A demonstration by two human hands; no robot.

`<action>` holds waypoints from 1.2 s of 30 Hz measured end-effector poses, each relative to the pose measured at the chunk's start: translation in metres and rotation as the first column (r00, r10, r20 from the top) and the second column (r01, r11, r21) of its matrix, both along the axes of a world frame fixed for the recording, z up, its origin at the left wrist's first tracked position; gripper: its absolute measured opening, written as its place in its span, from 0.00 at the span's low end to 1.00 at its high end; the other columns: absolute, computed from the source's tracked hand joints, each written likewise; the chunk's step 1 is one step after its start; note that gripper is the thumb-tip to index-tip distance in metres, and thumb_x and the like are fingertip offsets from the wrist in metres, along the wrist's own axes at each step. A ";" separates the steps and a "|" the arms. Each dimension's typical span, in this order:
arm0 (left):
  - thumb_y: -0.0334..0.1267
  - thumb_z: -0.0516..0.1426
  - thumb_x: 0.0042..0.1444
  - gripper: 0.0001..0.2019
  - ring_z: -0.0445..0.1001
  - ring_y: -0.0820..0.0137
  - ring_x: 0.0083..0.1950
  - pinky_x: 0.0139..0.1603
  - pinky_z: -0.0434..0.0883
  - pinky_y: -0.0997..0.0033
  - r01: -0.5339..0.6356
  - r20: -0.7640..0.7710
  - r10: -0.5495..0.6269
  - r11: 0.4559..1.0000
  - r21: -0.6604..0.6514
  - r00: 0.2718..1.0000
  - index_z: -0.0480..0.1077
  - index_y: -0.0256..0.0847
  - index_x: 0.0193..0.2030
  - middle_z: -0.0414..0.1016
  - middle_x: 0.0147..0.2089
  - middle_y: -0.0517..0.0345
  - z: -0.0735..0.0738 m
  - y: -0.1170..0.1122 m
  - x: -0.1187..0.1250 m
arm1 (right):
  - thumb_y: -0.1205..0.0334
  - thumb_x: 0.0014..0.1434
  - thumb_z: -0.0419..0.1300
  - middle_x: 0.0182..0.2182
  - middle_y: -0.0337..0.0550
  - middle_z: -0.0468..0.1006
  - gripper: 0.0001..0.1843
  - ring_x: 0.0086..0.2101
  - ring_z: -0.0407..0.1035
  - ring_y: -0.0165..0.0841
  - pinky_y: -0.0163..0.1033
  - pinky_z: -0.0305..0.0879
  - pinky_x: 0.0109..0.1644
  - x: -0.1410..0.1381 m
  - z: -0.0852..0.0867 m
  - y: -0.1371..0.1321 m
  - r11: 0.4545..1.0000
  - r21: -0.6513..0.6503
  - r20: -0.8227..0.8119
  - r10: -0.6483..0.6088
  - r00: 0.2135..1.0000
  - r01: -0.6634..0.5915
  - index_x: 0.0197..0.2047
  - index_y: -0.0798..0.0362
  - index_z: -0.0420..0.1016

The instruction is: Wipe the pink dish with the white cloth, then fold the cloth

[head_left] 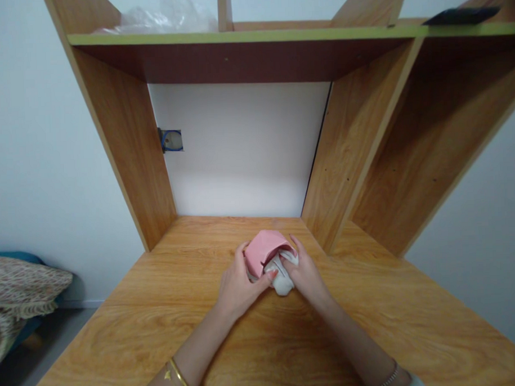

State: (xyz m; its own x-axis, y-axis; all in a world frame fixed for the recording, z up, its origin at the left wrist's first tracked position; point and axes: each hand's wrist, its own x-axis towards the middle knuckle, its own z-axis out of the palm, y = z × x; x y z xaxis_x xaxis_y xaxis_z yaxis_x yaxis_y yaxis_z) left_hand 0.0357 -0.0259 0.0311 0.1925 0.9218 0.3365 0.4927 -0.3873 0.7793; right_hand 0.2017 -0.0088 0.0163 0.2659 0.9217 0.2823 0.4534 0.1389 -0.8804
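Observation:
A pink container point(263, 247), tilted with its dark opening facing me, is held just above or on the wooden desk point(194, 308); I cannot tell whether it touches. My left hand point(240, 283) wraps round its left side, the thumb reaching across to the front. Crumpled white cloth or tissue point(282, 282) spills from the opening and hangs over its lower edge. With fingers tucked into the white material at the opening's right side, my right hand point(306, 274) grips it. Those right fingertips are partly hidden by the folds.
Wooden side panels point(124, 147) and a shelf point(243, 37) frame the desk's back. A clear plastic bag point(167, 16) and a dark flat object point(463, 16) lie on the shelf. An uncovered wall socket box point(172, 141) shows at left. A patterned fringed blanket point(28, 285) is low at left.

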 end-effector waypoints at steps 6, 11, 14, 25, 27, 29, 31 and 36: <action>0.47 0.55 0.50 0.29 0.71 0.68 0.39 0.36 0.68 0.70 0.112 0.172 -0.109 0.994 -0.007 0.979 0.50 0.36 0.56 0.70 0.43 0.51 -0.009 -0.002 0.010 | 0.61 0.45 0.54 0.40 0.50 0.74 0.22 0.39 0.70 0.38 0.42 0.65 0.43 -0.008 -0.003 0.004 0.995 0.067 -0.212 0.086 0.973 -0.073 0.45 0.56 0.63; 0.48 0.56 0.48 0.28 0.65 0.76 0.24 0.24 0.64 0.77 0.069 0.186 -0.065 0.998 -0.015 0.980 0.54 0.37 0.52 0.69 0.33 0.60 -0.007 -0.002 0.007 | 0.59 0.41 0.60 0.35 0.46 0.75 0.33 0.34 0.71 0.36 0.40 0.67 0.38 -0.010 -0.004 0.006 1.000 0.003 -0.225 0.004 0.974 -0.004 0.51 0.55 0.57; 0.48 0.58 0.45 0.30 0.68 0.74 0.26 0.27 0.66 0.75 0.043 0.091 -0.045 0.999 0.025 0.995 0.55 0.37 0.52 0.70 0.34 0.58 -0.003 -0.002 0.004 | 0.57 0.38 0.63 0.35 0.46 0.75 0.42 0.34 0.71 0.37 0.40 0.67 0.37 -0.004 -0.005 0.008 0.999 -0.044 -0.143 -0.039 0.989 0.033 0.56 0.57 0.53; 0.52 0.56 0.44 0.28 0.74 0.60 0.39 0.41 0.67 0.65 -0.141 -0.248 0.159 0.986 0.086 0.956 0.63 0.40 0.51 0.75 0.39 0.51 0.009 -0.005 -0.001 | 0.58 0.44 0.60 0.29 0.45 0.76 0.40 0.31 0.71 0.39 0.35 0.60 0.31 -0.003 0.012 -0.008 0.995 -0.079 0.330 -0.034 0.943 0.064 0.60 0.55 0.50; 0.52 0.56 0.44 0.28 0.74 0.60 0.40 0.41 0.67 0.65 -0.141 -0.271 0.162 0.985 0.098 0.949 0.64 0.40 0.50 0.76 0.40 0.52 0.012 -0.006 -0.001 | 0.58 0.45 0.59 0.28 0.44 0.76 0.39 0.30 0.71 0.39 0.35 0.59 0.29 -0.004 0.013 -0.011 0.994 -0.099 0.391 -0.008 0.920 0.051 0.60 0.55 0.51; 0.52 0.56 0.44 0.28 0.74 0.59 0.41 0.42 0.67 0.65 -0.135 -0.287 0.161 0.985 0.110 0.944 0.65 0.40 0.50 0.76 0.40 0.51 0.013 -0.006 -0.002 | 0.58 0.46 0.59 0.27 0.44 0.76 0.39 0.30 0.71 0.39 0.35 0.58 0.29 -0.004 0.013 -0.012 0.993 -0.109 0.424 0.002 0.906 0.048 0.60 0.54 0.51; 0.52 0.56 0.44 0.28 0.74 0.59 0.41 0.42 0.67 0.65 -0.126 -0.299 0.157 0.985 0.121 0.941 0.65 0.39 0.51 0.76 0.40 0.51 0.012 -0.006 -0.002 | 0.59 0.46 0.58 0.28 0.44 0.76 0.38 0.30 0.71 0.38 0.35 0.59 0.31 -0.004 0.011 -0.012 0.994 -0.108 0.410 0.028 0.912 0.018 0.60 0.54 0.51; 0.53 0.54 0.47 0.28 0.74 0.60 0.39 0.40 0.67 0.65 -0.117 -0.296 0.142 0.988 0.101 0.945 0.64 0.39 0.52 0.76 0.40 0.50 0.008 -0.002 -0.003 | 0.65 0.48 0.53 0.34 0.44 0.76 0.35 0.35 0.70 0.36 0.37 0.63 0.37 -0.001 0.006 -0.009 0.993 -0.059 0.208 0.114 0.971 -0.104 0.60 0.55 0.51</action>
